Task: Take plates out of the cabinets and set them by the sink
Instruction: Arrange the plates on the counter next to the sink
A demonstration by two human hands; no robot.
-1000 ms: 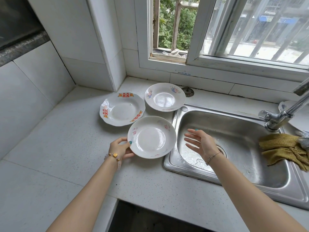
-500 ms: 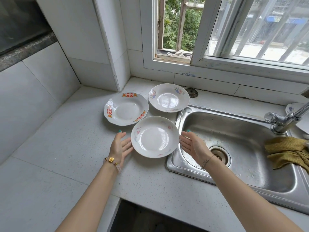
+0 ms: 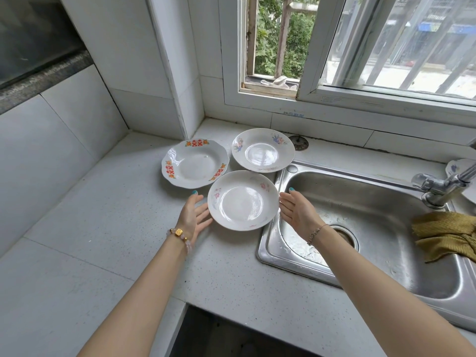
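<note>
Flanking the nearest plate (image 3: 243,200), both hands are spread with fingers straight and hold nothing. The left hand (image 3: 194,217) sits at the plate's left rim, its fingertips right at the edge; whether they touch it cannot be told. The right hand (image 3: 298,212) stands just beside the right rim, palm turned toward the plate, hovering over the left edge of the sink (image 3: 268,243). Both hands have teal-painted nails. A beaded bracelet (image 3: 179,231) with a gold charm is on the left wrist and a thin chain (image 3: 316,233) on the right.

The nearest plate is white with faint pink flowers and lies flat on the speckled white desk (image 3: 103,228), its right side close against the sink's rim. Behind it to the left lies a scalloped plate (image 3: 194,163) with red and orange marks, and behind it to the right a flowered plate (image 3: 262,150) with blue and pink sprays; the three sit close together in a cluster at the sink's far left corner.

A round metal strainer (image 3: 298,143) lies on the desk just beyond the flowered plate. At the sink's far right stands a chrome faucet (image 3: 438,188), with part of another plate (image 3: 454,167) showing behind it. A mustard-yellow cloth (image 3: 445,234) hangs over the sink's right side. Above the desk, a white-framed window (image 3: 309,94) stands partly open.
</note>
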